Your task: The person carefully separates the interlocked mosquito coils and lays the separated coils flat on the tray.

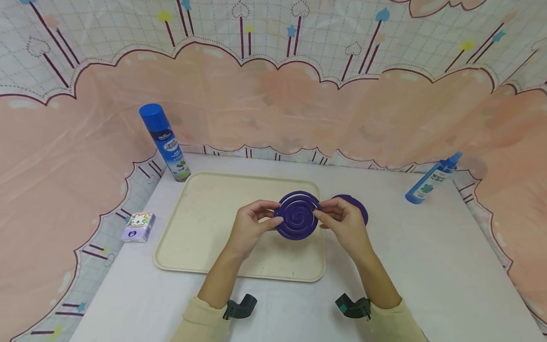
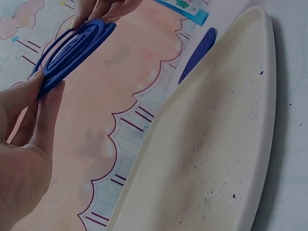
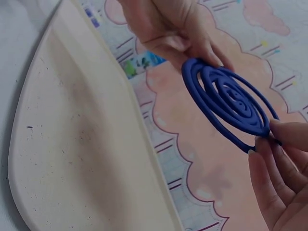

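Observation:
A dark blue-purple mosquito coil (image 1: 297, 216) is held up between both hands over the right part of the cream tray (image 1: 201, 228). My left hand (image 1: 252, 228) pinches its left edge between thumb and fingers. At the opposite edge, my right hand (image 1: 348, 225) pinches it the same way. Gaps show between the rings, and in the right wrist view the outer ring of the coil (image 3: 226, 96) stands apart from the inner ones. Behind the right hand, a second mosquito coil (image 1: 359, 206) lies on the table by the tray's right side, partly hidden in the head view.
A blue spray can (image 1: 166, 145) stands at the tray's back left corner, with a small purple-and-white box (image 1: 138, 227) nearer on the left. To the back right is a blue spray bottle (image 1: 431, 180). Dark crumbs dot the tray. Patterned cloth hangs behind the white table (image 1: 427, 266).

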A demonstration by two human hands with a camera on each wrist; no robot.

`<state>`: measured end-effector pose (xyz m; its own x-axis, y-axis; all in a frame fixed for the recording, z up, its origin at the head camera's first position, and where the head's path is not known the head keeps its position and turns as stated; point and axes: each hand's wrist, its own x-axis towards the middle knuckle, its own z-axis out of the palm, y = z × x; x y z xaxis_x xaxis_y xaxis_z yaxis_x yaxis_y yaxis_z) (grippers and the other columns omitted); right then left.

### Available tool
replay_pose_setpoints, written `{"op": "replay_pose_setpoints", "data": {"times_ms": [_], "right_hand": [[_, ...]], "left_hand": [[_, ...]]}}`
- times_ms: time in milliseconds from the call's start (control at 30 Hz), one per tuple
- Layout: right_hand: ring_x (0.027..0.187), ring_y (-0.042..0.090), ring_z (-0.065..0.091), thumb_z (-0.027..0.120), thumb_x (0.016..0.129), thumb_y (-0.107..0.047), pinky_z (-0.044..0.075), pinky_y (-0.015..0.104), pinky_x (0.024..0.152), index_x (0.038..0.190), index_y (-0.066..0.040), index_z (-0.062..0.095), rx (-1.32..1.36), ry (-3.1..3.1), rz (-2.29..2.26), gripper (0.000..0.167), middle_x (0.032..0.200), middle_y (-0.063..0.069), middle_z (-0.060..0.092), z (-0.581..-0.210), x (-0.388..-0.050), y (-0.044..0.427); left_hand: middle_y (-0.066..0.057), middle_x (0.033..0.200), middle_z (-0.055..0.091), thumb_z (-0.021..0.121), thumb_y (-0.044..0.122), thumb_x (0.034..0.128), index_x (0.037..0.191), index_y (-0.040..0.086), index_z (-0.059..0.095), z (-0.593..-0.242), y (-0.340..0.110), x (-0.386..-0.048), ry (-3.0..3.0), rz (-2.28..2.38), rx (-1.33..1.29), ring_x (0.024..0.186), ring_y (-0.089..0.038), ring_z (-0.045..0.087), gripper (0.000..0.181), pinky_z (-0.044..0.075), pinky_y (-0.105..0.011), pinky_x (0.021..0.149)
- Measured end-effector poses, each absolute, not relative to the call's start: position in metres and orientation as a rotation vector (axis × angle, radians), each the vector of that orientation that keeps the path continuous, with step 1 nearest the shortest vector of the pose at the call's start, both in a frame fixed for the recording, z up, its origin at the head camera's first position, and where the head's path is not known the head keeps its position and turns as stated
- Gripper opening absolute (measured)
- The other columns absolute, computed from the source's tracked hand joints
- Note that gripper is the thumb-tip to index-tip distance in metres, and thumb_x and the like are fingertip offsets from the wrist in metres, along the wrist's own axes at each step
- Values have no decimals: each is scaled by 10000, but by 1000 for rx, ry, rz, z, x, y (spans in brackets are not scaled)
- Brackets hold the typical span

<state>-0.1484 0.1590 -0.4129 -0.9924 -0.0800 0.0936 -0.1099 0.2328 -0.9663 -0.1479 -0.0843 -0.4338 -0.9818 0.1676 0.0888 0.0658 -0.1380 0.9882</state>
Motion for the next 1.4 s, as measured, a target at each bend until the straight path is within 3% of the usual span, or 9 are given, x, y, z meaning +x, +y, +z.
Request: {"op": "replay_pose_setpoints", "data": {"times_ms": [200, 367, 633, 1000, 1200, 1400], "right_hand": [[782, 75, 727, 763, 907, -82, 640, 255, 698, 1135, 49, 655, 175, -2451, 1985, 285, 909, -42, 737, -413, -148, 161], [791, 103, 736, 755, 907, -59, 638, 264, 680, 1145, 56, 647, 155, -2448, 2027, 285, 867, -137, 729, -414, -148, 162], [775, 102, 738, 764, 904, -72, 633, 249, 669, 1263, 10, 637, 132, -2422, 2074, 390, 867, -135, 732, -415, -148, 163], [737, 44, 702, 775, 904, -119, 618, 235, 651, 1265, -14, 685, 139, -2434, 2015, 387, 917, -32, 723, -414, -147, 163], [767, 92, 727, 772, 907, -121, 608, 228, 633, 1259, -9, 700, 110, -2420, 2025, 376, 866, -113, 695, -414, -146, 163], [749, 54, 710, 768, 905, -94, 604, 217, 631, 1250, 12, 702, 86, -2392, 2042, 367, 848, -148, 702, -414, -146, 162]], "left_hand": [[67, 1027, 682, 733, -77, 872, 1212, -105, 648, -434, -84, -148, 2008, 2290, 273, 909, -71, 660, 352, 650, -267, 767], [61, 1014, 697, 710, -80, 889, 1239, -107, 643, -435, -86, -148, 1959, 2308, 260, 899, -58, 658, 357, 648, -261, 775], [67, 1008, 726, 647, -92, 929, 1280, -128, 620, -434, -87, -149, 1882, 2335, 260, 887, -51, 684, 354, 643, -241, 780], [85, 1036, 735, 616, -78, 956, 1297, -136, 604, -432, -86, -148, 1865, 2350, 244, 903, -56, 699, 346, 643, -244, 780], [94, 1011, 740, 631, -77, 947, 1286, -156, 599, -432, -86, -146, 1851, 2372, 246, 893, -50, 697, 349, 639, -223, 756], [102, 990, 746, 625, -93, 942, 1280, -180, 587, -434, -85, -146, 1825, 2399, 242, 884, -43, 701, 351, 636, -213, 743]]}}
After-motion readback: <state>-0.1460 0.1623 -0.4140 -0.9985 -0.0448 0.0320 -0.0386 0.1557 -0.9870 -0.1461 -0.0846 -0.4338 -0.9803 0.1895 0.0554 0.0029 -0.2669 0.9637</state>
